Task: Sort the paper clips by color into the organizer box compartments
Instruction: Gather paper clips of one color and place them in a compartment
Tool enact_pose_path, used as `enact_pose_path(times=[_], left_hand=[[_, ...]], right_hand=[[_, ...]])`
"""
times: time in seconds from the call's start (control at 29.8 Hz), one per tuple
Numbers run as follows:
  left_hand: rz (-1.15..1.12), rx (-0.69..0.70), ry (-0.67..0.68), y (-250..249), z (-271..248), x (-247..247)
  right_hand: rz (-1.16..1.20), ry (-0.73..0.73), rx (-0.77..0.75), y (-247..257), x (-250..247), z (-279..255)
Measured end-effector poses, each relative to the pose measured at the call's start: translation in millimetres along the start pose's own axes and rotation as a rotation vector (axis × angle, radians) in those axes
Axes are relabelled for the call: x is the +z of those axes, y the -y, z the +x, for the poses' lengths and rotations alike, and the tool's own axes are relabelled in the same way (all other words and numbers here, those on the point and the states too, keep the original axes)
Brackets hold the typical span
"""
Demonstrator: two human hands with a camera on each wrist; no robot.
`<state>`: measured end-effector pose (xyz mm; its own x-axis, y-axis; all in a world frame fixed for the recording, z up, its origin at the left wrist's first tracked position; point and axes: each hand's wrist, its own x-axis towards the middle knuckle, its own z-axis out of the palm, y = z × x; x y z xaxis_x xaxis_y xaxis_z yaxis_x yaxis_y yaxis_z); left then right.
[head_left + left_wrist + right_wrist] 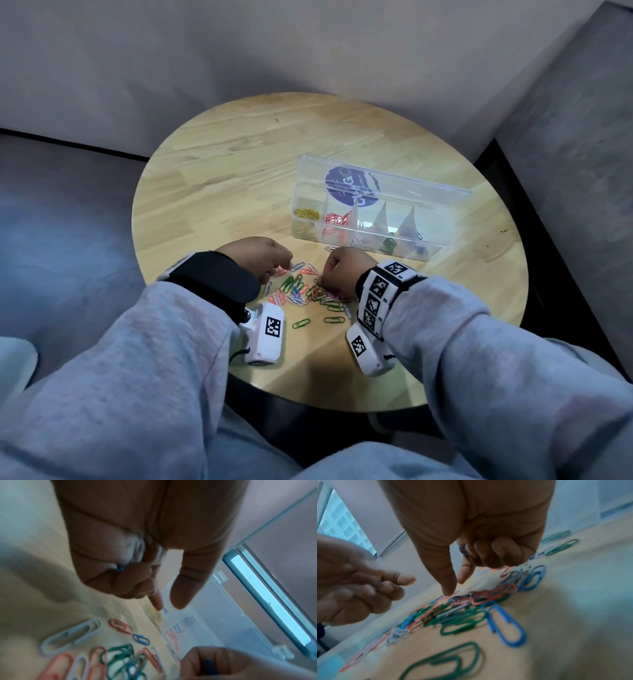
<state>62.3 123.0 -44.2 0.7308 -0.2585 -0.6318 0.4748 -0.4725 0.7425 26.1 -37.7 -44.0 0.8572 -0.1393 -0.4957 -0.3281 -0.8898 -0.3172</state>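
A pile of mixed paper clips point(305, 291) in red, green, blue and white lies on the round wooden table point(239, 164), between my hands. My left hand point(274, 260) hovers at the pile's left edge. Its curled fingers hold a blue clip point(120, 568), while the thumb and forefinger point down. My right hand point(337, 270) is over the pile's right side, with a blue clip point(462, 549) tucked in its curled fingers. Its thumb tip touches the pile point(462, 609). The clear organizer box point(308, 229) stands open behind, holding yellow, red, white, green and blue clips in separate compartments.
The box lid point(394, 185) lies open toward the back. Two green clips point(301, 323) lie apart from the pile, nearer the front edge. A grey sofa point(565, 171) wraps round the table. Wrist cameras hang under both sleeves.
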Motion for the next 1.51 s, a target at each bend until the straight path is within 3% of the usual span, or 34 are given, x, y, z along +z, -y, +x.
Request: enact_pose_path(times=[0.17,0.34,0.47,0.54,0.71,0.81,1.01,1.24,1.51], left_hand=[[0.539,0.165,-0.198,-8,0,4],[0.740,0.171,-0.162,-11,12,18],[0.766,0.148,-0.148,-13,24,27],[0.785,0.137,-0.131,-14,28,31],[0.827,0.036,-0.077,-9,45,30],[0.851,0.041,-0.036,-6,44,27],[0.652,0.066,0.001,-18,14,18],[0.392,0.099,0.068,-12,-1,-1],[-0.038,0.051,0.112,-7,-22,0]], right_hand=[[0.033,0.004,-0.039,-4,1,1],[-0.062,0.051,-0.067,0,3,3],[-0.045,0.095,-0.056,-11,-2,1],[0.069,0.124,-0.027,-19,-7,-1],[0.604,0.214,0.036,-43,-16,-2],[0.759,0.217,0.046,-56,-17,-1],[1.069,0.254,0.063,-65,-14,-8],[1.068,0.214,0.151,-63,-14,-19],[0.952,0.183,0.119,-53,-7,-33]])
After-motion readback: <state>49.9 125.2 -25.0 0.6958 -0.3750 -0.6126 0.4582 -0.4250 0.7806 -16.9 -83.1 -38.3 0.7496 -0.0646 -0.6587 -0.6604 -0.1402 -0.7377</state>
